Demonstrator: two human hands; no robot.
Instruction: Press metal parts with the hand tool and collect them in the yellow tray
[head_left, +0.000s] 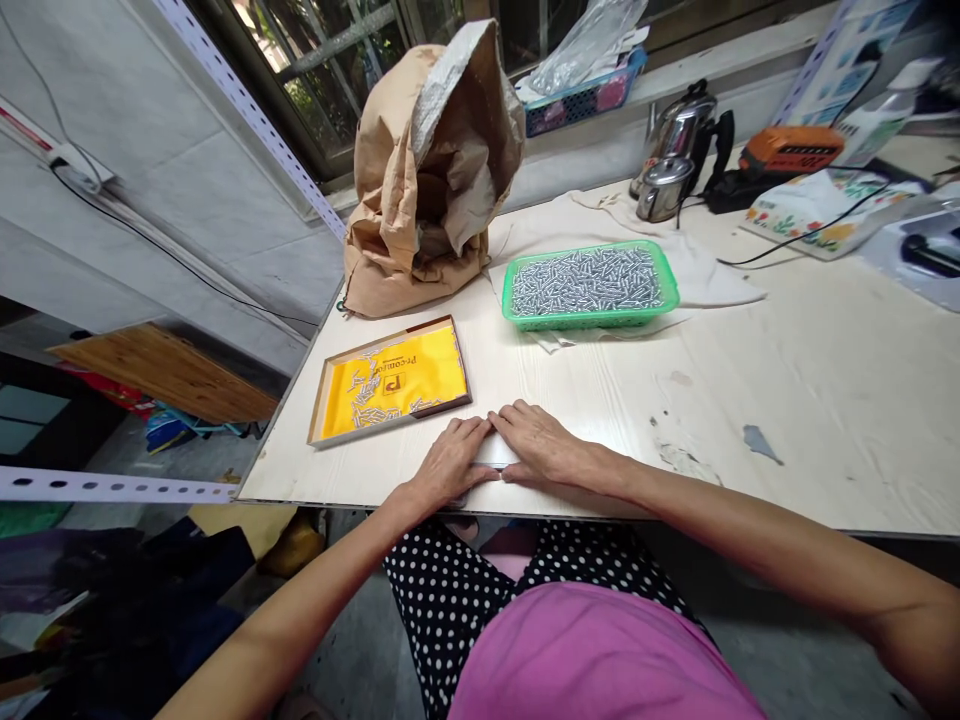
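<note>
My left hand (450, 462) and my right hand (541, 446) meet at the table's front edge, fingertips almost touching. Their fingers and thumbs bend around a thin, flat, pale piece (491, 456) that looks like clear plastic. The fingers cover most of it, so its kind is unclear. Just beyond my left hand lies a shallow box (322, 436) with a yellow lining (431, 365). Small silvery metal pins (369, 412) are scattered on that lining. Farther back, a green plastic basket (592, 322) is full of similar metal pieces (585, 280).
A large open brown paper sack (382, 200) stands at the back left. Behind the basket lies a pale cloth (705, 270). At the back right are a metal kettle (684, 125), a small metal pot (664, 188), an orange device (791, 150) and a flowered tissue box (802, 215).
</note>
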